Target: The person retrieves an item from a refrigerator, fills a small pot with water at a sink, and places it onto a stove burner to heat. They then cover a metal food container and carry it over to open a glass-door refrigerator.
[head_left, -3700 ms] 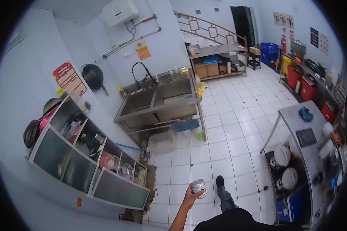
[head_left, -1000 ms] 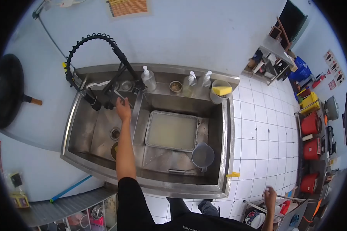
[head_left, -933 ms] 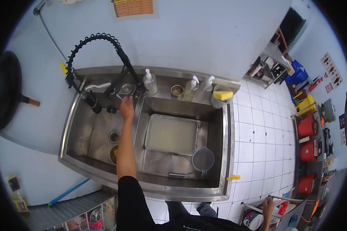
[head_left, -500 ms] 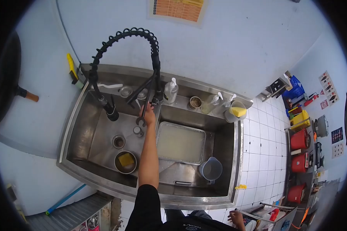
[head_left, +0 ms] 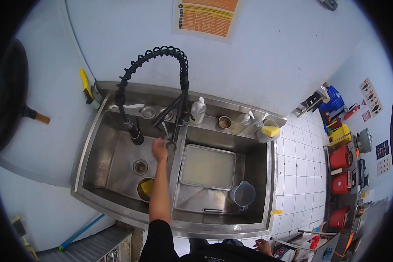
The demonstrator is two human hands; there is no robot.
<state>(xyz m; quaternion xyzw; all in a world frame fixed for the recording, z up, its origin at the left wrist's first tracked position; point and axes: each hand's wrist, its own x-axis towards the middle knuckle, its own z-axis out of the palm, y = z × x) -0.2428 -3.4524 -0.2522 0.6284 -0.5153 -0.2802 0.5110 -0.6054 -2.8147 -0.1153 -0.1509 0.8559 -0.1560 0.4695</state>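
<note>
My left hand [head_left: 160,149] reaches over the left basin [head_left: 113,148], just in front of the black spring-hose faucet [head_left: 183,100]. Its fingers are smeared and partly turned away, so their grip does not show. Beyond them is a faucet lever [head_left: 164,127]. Under my forearm, a round bowl with a yellow sponge [head_left: 147,187] is partly covered; the drain [head_left: 140,167] lies beside it. My right hand [head_left: 263,246] hangs low at the front right, fingers apart and holding nothing. In the right basin are a tray of cloudy liquid [head_left: 208,167] and a clear jug [head_left: 243,194].
Along the back ledge stand pump bottles [head_left: 198,111], a small metal cup [head_left: 224,123] and a container with a yellow sponge [head_left: 268,131]. A brush [head_left: 88,89] and a wok [head_left: 13,96] hang at the left. Red containers [head_left: 339,182] line the far right.
My left hand has drawn back from the faucet base into the left basin, covering the spot where a small metal cylinder showed. The whole view has shifted slightly. My right hand remains low.
</note>
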